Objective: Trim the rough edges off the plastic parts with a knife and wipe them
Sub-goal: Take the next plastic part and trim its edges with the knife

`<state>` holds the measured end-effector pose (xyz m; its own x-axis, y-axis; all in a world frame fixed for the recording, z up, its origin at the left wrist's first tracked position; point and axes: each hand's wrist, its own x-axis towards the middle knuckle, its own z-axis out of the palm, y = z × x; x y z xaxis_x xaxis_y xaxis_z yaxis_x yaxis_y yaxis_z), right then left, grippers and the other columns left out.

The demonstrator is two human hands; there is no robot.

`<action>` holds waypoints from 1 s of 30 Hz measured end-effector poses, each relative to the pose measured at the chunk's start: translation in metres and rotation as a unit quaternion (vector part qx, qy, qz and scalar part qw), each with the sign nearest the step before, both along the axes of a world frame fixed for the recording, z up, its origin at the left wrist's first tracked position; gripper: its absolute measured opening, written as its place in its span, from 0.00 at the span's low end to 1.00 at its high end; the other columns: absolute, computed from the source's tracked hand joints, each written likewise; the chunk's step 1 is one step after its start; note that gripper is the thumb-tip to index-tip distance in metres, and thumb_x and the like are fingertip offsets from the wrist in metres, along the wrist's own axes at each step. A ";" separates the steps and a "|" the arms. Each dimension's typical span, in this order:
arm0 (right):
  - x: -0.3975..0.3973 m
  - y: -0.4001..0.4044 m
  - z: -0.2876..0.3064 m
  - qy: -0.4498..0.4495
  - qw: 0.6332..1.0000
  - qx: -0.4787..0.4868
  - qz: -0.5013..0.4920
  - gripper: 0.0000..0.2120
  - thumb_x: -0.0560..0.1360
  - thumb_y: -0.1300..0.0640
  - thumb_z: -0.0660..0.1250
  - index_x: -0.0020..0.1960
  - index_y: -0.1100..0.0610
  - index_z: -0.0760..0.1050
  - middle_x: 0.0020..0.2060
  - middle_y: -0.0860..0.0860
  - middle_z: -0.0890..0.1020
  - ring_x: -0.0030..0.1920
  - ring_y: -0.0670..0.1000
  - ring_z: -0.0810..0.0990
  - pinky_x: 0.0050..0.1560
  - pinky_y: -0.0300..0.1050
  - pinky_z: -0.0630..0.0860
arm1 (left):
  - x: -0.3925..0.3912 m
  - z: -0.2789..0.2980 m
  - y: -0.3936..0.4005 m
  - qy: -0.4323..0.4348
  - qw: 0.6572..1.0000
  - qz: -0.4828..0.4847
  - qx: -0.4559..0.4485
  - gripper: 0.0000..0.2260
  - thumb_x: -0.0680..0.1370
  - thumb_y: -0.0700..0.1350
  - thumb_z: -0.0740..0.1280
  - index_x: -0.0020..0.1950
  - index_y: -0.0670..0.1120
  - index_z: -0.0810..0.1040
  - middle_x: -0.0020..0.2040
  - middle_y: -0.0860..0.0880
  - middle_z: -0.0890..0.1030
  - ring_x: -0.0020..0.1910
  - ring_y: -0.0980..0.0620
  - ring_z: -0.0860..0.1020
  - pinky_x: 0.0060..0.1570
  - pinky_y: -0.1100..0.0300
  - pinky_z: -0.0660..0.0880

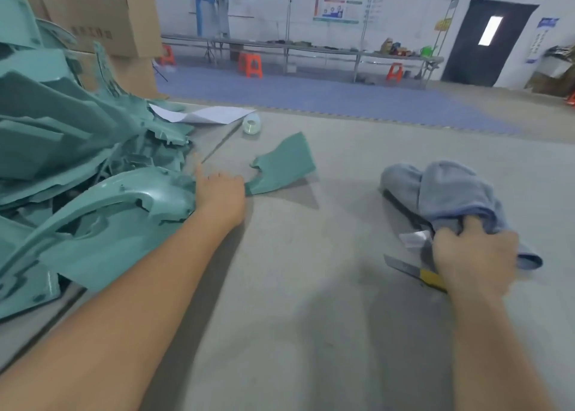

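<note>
A teal plastic part [284, 165] lies tilted on the grey table, one end raised. My left hand [219, 193] grips its near edge, fingers curled under it. To the left rises a heap of teal plastic parts [77, 161]. My right hand [473, 259] holds both a blue-grey cloth [445, 189] and a knife [410, 270] with a yellow handle; the blade points left, just above the table. The cloth bunches on the table beyond my knuckles.
A roll of clear tape [251, 124] and a sheet of white paper [202, 114] lie at the table's far side. Cardboard boxes [102, 15] stand behind the heap. Beyond the table's edge are blue floor mats, long benches and orange stools [250, 65].
</note>
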<state>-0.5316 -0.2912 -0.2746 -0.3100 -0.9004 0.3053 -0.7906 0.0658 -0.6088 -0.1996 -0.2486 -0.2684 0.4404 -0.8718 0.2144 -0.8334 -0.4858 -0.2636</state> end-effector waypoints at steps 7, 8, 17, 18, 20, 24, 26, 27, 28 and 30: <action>0.031 -0.006 -0.002 -0.133 0.967 -0.008 0.216 0.32 0.77 0.55 0.65 0.78 0.46 0.57 0.76 0.51 0.56 0.72 0.53 0.62 0.68 0.47 0.63 | -0.032 0.016 0.021 -0.030 0.991 -0.091 -0.099 0.06 0.76 0.39 0.60 0.51 0.44 0.73 0.51 0.44 0.78 0.50 0.44 0.76 0.44 0.54 0.66; 0.036 -0.002 -0.006 -0.115 0.972 0.002 0.207 0.29 0.77 0.56 0.64 0.76 0.47 0.62 0.77 0.52 0.54 0.73 0.55 0.62 0.70 0.49 0.63 | -0.040 0.017 0.026 -0.009 0.987 -0.107 -0.121 0.04 0.78 0.40 0.60 0.51 0.44 0.72 0.50 0.44 0.78 0.49 0.43 0.77 0.40 0.55 0.65; 0.021 0.049 0.006 0.058 0.991 0.059 0.108 0.13 0.69 0.56 0.61 0.51 0.54 0.79 0.56 0.58 0.76 0.56 0.63 0.75 0.58 0.53 0.72 | -0.081 -0.015 0.065 0.148 0.977 -0.109 -0.111 0.05 0.79 0.46 0.59 0.51 0.47 0.73 0.51 0.43 0.80 0.50 0.41 0.78 0.37 0.56 0.64; 0.016 0.052 0.009 0.085 0.988 0.089 0.096 0.15 0.67 0.51 0.60 0.50 0.55 0.78 0.54 0.58 0.77 0.56 0.63 0.75 0.58 0.53 0.72 | -0.079 -0.015 0.065 0.166 0.973 -0.105 -0.121 0.06 0.80 0.47 0.58 0.49 0.47 0.73 0.50 0.43 0.80 0.49 0.41 0.78 0.37 0.56 0.64; 0.010 0.056 0.010 0.183 0.967 0.147 0.094 0.20 0.67 0.46 0.59 0.52 0.57 0.75 0.54 0.58 0.75 0.59 0.63 0.72 0.60 0.53 0.71 | -0.074 -0.015 0.066 0.205 0.965 -0.094 -0.137 0.11 0.80 0.50 0.57 0.42 0.47 0.70 0.48 0.43 0.80 0.45 0.41 0.77 0.37 0.55 0.65; 0.011 0.049 0.014 0.196 0.960 0.153 0.131 0.09 0.73 0.56 0.64 0.47 0.61 0.75 0.47 0.61 0.78 0.53 0.63 0.76 0.50 0.49 0.74 | -0.054 -0.010 0.074 0.374 0.909 -0.056 -0.173 0.16 0.81 0.54 0.57 0.43 0.46 0.76 0.42 0.46 0.81 0.42 0.44 0.78 0.43 0.54 0.73; 0.015 0.048 0.014 0.146 0.966 0.144 0.158 0.04 0.69 0.63 0.64 0.39 0.65 0.75 0.39 0.63 0.78 0.45 0.63 0.78 0.40 0.50 0.71 | -0.048 -0.006 0.077 0.483 0.852 -0.060 -0.194 0.15 0.81 0.52 0.60 0.41 0.47 0.78 0.32 0.53 0.79 0.31 0.51 0.76 0.36 0.59 0.70; 0.017 0.047 0.012 0.122 0.969 0.134 0.170 0.03 0.67 0.65 0.65 0.38 0.66 0.75 0.37 0.64 0.79 0.43 0.64 0.78 0.38 0.51 0.72 | -0.048 -0.004 0.078 0.523 0.828 -0.067 -0.192 0.14 0.81 0.50 0.61 0.40 0.47 0.79 0.28 0.54 0.77 0.26 0.54 0.73 0.32 0.61 0.68; 0.019 0.048 0.010 0.092 0.972 0.120 0.181 0.02 0.67 0.66 0.65 0.37 0.65 0.76 0.35 0.62 0.79 0.41 0.62 0.78 0.37 0.50 0.72 | -0.050 -0.003 0.079 0.563 0.803 -0.074 -0.182 0.12 0.81 0.48 0.61 0.42 0.47 0.80 0.27 0.54 0.76 0.24 0.56 0.70 0.28 0.63 0.67; 0.027 0.051 0.009 -0.015 0.976 0.078 0.201 0.03 0.70 0.64 0.66 0.38 0.60 0.76 0.30 0.53 0.77 0.35 0.52 0.76 0.33 0.44 0.69 | -0.057 0.000 0.082 0.642 0.746 -0.090 -0.150 0.10 0.82 0.43 0.61 0.47 0.44 0.80 0.30 0.52 0.75 0.23 0.58 0.69 0.25 0.66 0.67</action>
